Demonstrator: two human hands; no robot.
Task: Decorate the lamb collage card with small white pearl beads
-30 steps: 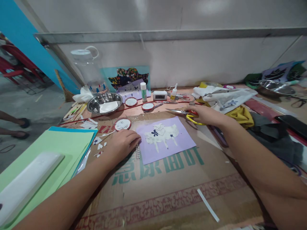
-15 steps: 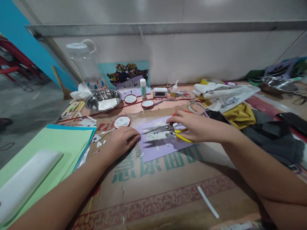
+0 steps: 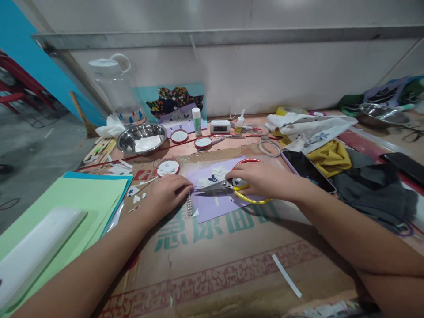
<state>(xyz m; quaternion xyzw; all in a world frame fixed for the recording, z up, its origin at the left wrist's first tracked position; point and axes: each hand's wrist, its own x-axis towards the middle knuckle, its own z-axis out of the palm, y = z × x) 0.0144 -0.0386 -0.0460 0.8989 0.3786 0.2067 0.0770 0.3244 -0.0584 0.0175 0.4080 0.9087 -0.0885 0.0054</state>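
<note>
My right hand (image 3: 261, 179) is closed around the handles of scissors (image 3: 220, 186), one loop red and the other yellow. Their blades point left over a purple sheet (image 3: 212, 214) and end close to my left fingertips. White material, dark flower shapes and a cluster of white beads lie on that sheet, partly covered by the scissors and hand. At the sheet's left edge, my left hand (image 3: 172, 192) pinches the upper end of a pearl bead strip (image 3: 189, 206), which hangs below the fingers. A red-rimmed lid with small bits (image 3: 168, 168) sits just beyond this hand.
Green paper sheets (image 3: 96, 190) with a white case (image 3: 46, 238) are at left. Behind stand a steel bowl (image 3: 127, 143), a glue stick (image 3: 196, 122), a small clock (image 3: 221, 127) and a glue bottle (image 3: 239, 123). A phone (image 3: 306, 170) and cloths (image 3: 331, 159) lie right.
My right hand has carried the scissors left and down from the sheet's far right corner to beside my left fingers. My left hand stays pinched on the bead strip.
</note>
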